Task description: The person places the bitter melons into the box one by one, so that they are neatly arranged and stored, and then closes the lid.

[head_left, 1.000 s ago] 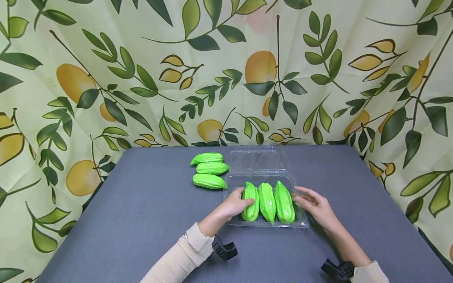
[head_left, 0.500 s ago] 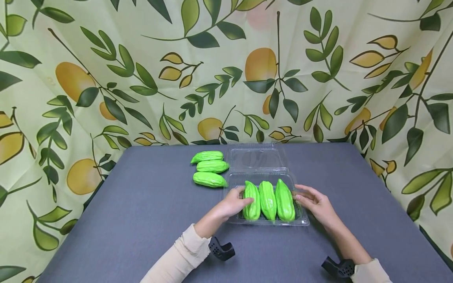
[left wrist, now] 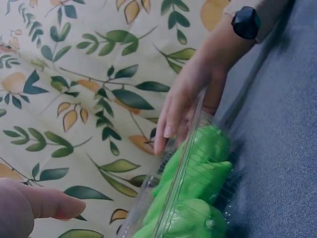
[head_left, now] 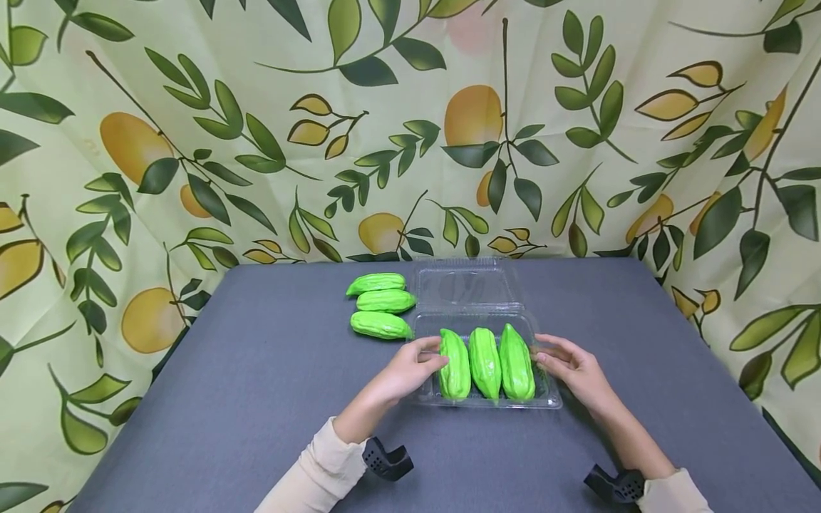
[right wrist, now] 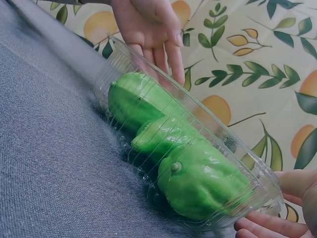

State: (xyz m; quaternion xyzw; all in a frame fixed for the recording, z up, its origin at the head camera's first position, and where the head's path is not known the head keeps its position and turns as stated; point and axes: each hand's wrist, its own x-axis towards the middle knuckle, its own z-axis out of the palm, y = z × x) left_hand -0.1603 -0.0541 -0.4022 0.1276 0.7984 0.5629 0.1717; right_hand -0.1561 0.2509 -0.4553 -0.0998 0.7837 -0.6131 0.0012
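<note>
In the head view a clear plastic clamshell box stands with its lid folded back. Three bright green ribbed bitter melons lie in it: a left one, a middle one and a right one. My left hand is at the box's left side with fingers apart, the fingertips close to the left melon and nothing held. At the opposite side my right hand touches the box wall, fingers fairly straight. In the right wrist view its thumb is at the rim of the box corner.
Three more bitter melons lie stacked in a column on the grey table, left of the lid. A curtain printed with leaves and fruit hangs behind the table. Dark devices are on both wrists.
My left hand has let go of the left melon and drawn back to the left. That melon has shifted slightly. My right hand stays at the box's right side.
</note>
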